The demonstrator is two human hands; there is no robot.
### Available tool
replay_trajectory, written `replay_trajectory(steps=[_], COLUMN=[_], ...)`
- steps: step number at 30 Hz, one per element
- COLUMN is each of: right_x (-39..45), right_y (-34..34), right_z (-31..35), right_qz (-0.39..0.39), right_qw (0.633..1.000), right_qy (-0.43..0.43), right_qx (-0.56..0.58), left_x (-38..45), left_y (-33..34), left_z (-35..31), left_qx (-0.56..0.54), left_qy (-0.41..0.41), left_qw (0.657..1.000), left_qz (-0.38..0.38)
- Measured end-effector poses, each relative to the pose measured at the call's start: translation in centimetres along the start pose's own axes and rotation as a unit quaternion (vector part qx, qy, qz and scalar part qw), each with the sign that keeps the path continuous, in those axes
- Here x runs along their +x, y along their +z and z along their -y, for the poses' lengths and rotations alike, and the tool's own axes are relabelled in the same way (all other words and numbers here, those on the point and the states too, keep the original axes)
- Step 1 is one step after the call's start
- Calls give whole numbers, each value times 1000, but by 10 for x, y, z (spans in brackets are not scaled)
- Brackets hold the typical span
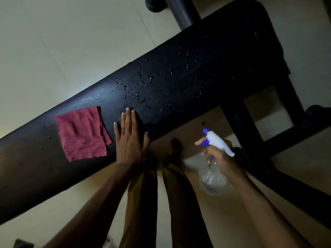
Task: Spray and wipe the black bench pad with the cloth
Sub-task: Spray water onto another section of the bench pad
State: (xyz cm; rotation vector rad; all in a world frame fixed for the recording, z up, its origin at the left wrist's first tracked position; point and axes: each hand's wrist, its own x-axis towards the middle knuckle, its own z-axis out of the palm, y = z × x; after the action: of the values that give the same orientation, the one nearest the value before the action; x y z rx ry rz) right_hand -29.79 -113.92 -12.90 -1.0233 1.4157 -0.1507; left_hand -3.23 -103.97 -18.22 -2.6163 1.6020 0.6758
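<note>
The black bench pad (179,83) runs diagonally from lower left to upper right, and water droplets speckle its middle. A folded red cloth (81,134) lies flat on the pad, left of my left hand. My left hand (129,140) rests palm down on the pad's near edge with its fingers spread, holding nothing. My right hand (219,157) is off the pad's near side and grips a clear spray bottle (213,176) with a white and blue trigger head (217,141). The nozzle points up toward the pad.
The bench's black metal frame and legs (250,133) stand to the right of my right hand. Another dark post (179,9) rises beyond the pad at the top. Pale tiled floor (62,42) lies on both sides. My legs (172,194) stand below the pad's near edge.
</note>
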Motion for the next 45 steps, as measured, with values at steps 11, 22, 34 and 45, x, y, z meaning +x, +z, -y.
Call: replay_trajectory(steps=[11,22,34,45], right_x=[15,4,-58,-78], right_y=[-21,54,211,424], right_z=[36,30,108,137], right_qz=[-176,31,66,205], right_qw=[968,995,893,812], right_qy=[-30,-56,-391,-499], right_qx=[174,-79,-212,-225], left_x=[24,15,-68,-171], left_y=[-5,-20,-45,-20], left_z=[-23,5,132,246], left_qx=[0,-131,-263,-262], left_qy=[73,56,-117,-240], left_qw=[997,989,947,926], left_qz=[11,-27,-144,-129])
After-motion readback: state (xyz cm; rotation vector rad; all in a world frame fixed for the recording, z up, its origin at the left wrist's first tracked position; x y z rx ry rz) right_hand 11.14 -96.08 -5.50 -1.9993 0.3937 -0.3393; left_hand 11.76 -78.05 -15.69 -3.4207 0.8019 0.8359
